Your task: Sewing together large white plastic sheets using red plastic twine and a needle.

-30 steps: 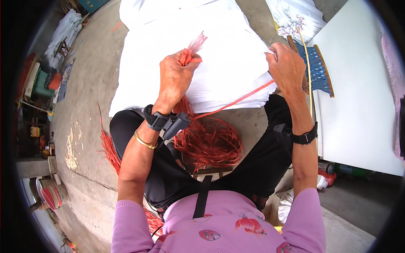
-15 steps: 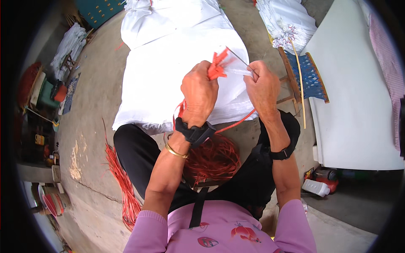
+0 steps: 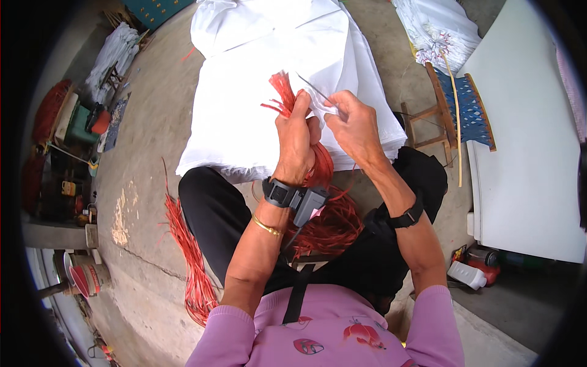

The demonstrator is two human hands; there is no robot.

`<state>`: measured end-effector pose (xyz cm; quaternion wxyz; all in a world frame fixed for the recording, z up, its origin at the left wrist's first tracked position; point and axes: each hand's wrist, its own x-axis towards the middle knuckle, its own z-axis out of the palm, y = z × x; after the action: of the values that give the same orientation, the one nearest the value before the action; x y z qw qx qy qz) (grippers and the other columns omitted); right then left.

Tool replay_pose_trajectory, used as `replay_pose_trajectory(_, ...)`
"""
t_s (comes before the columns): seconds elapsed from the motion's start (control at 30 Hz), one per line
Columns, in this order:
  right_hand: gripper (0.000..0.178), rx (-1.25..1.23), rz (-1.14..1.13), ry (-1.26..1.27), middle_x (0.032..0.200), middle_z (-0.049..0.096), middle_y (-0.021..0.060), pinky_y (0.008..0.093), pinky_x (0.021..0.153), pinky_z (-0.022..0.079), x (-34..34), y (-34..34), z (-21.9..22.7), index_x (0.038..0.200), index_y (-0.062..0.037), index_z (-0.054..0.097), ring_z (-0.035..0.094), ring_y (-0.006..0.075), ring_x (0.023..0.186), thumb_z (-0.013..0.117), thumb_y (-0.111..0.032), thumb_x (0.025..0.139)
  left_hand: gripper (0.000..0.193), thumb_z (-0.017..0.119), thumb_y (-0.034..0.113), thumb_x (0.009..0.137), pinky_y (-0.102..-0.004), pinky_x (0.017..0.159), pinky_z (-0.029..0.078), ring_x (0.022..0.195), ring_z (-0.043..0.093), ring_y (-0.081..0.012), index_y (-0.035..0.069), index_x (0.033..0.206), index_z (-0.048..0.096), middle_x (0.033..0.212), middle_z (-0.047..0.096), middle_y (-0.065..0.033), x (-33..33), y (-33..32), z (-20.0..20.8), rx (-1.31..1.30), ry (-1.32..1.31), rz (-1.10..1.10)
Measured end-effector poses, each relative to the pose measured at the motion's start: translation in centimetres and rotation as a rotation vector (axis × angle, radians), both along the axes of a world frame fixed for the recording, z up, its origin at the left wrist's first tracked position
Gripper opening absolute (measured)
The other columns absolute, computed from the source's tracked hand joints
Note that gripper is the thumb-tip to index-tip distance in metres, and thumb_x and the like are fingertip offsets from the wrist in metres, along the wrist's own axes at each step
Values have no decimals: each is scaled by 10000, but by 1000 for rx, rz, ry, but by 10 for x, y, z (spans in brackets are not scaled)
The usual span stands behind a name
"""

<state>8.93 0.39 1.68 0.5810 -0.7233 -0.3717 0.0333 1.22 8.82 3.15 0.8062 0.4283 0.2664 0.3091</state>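
My left hand [image 3: 296, 140] is closed round a bunch of red plastic strands [image 3: 282, 87], whose cut ends fan out above the thumb. More of the bunch hangs below that hand, between my knees. Close beside it, my right hand [image 3: 354, 125] pinches a long thin metal needle [image 3: 313, 85], its tip pointing up and to the left. A bit of white cloth shows at the right fingertips; whether they grip it is hard to tell. Both hands are over the near part of a stack of white woven sacks [image 3: 235, 116].
Loose red strands [image 3: 327, 229] lie coiled between my legs, and another long bundle [image 3: 188, 263] rests on the floor at left. To the right are a wooden folding stool [image 3: 474, 110] with blue webbing, a large white panel [image 3: 526, 153] and a white plastic bottle [image 3: 466, 275].
My left hand has turned, so the strands' ends now point up and left and more of the bunch shows below. The right hand has come closer to it with the needle. The view has shifted slightly.
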Motion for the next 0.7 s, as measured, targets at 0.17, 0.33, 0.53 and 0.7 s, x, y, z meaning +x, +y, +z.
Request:
replay_pose_trajectory(0.17,154,-112,61,54,533,506,82,337,508,409,-2,-3,-1,842,-1,611,487,187,471,605,-125,751,117,643,48,777,-221,508,303,559,369,-49,54,717,542,642,452,58,-7,-5,-18,267,159,119)
replay_pose_trajectory(0.33,264,-107,-44,-10,515,489,94,357,494,391,11,-20,14,661,-8,576,477,220,459,612,-227,805,102,635,23,770,-226,526,326,576,386,-54,32,727,543,655,460,47,-9,4,-26,240,113,240)
replay_pose_trajectory(0.53,297,-252,-179,-600,541,534,107,384,484,401,17,-30,12,588,-35,552,525,301,498,640,-237,788,118,614,-38,782,-217,586,389,615,413,-57,-13,895,596,729,495,41,-8,0,-23,316,48,313)
replay_pose_trajectory(0.7,328,-316,-181,-611,534,533,109,389,486,407,17,-32,13,583,-38,573,545,298,520,632,-280,797,88,631,-10,786,-244,501,400,606,460,-57,2,859,583,667,515,29,-3,4,-30,682,1,417)
